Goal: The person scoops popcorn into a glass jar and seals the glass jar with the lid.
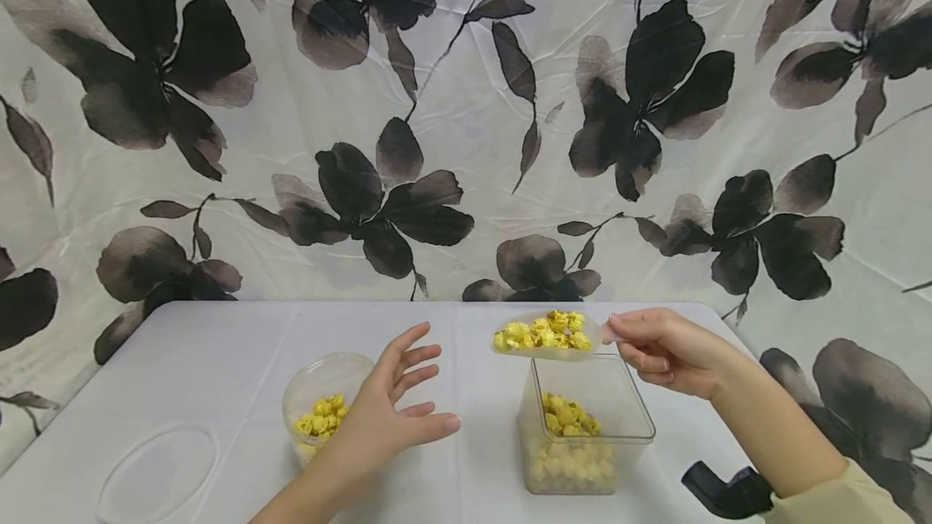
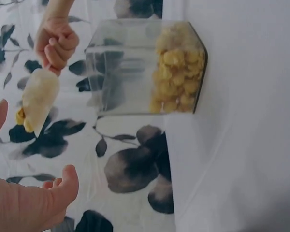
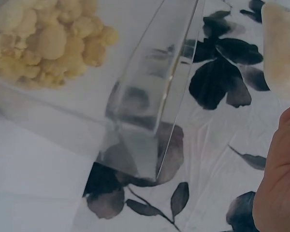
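My right hand (image 1: 673,350) pinches the handle of a translucent scoop (image 1: 542,352) heaped with yellow popcorn (image 1: 557,322). The scoop is level, above the far rim of a clear square container (image 1: 633,459), which is partly filled with popcorn (image 1: 571,459). In the left wrist view the scoop (image 2: 41,94) shows its pale underside beside the container (image 2: 121,67). My left hand (image 1: 389,419) is spread in the air with nothing in it, fingers apart. Behind it stands a round clear tub (image 1: 298,395) holding more popcorn (image 1: 322,417), partly hidden by that hand and wrist.
A round clear lid (image 1: 156,475) lies flat on the white table (image 1: 240,354) at the left. A black curved object (image 1: 728,492) shows by the right forearm. A floral cloth (image 1: 466,103) hangs behind the table.
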Motion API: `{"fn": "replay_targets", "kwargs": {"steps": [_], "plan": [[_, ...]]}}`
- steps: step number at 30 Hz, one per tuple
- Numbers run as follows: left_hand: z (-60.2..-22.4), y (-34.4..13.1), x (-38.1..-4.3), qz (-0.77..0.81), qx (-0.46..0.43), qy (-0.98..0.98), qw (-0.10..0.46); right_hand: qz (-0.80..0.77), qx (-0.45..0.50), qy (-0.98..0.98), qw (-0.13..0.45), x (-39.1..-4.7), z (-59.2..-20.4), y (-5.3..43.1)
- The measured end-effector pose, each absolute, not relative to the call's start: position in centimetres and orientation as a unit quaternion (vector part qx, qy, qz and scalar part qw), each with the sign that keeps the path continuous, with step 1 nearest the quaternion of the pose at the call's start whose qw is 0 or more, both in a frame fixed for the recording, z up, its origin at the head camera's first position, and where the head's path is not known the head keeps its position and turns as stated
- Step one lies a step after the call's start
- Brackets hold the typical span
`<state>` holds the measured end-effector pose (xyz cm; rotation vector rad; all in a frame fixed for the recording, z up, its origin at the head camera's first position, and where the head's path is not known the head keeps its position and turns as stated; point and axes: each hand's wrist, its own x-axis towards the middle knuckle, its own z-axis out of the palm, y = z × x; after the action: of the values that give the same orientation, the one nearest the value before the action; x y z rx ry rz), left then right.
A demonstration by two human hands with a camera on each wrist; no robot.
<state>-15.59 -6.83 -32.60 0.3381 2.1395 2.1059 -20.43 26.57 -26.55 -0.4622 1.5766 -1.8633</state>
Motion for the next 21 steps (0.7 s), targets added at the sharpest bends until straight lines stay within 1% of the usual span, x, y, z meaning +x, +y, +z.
{"fn": "replay_targets", "kwargs": {"steps": [7, 16, 21], "plan": [[-32.1, -9.3, -15.4, 0.68, 0.12, 0.722, 0.028, -0.701, -0.165, 0.617, 0.317, -20.9, -26.3, 24.7], [-31.9, -13.5, -15.5, 0.663, 0.153, 0.731, -0.059, -0.686, -0.132, 0.644, 0.311, -21.7, -26.1, 22.2], [-32.7, -16.1, -15.4, 0.616, 0.161, 0.766, -0.083, -0.681, -0.129, 0.651, 0.311, -22.0, -26.0, 21.0]]}}
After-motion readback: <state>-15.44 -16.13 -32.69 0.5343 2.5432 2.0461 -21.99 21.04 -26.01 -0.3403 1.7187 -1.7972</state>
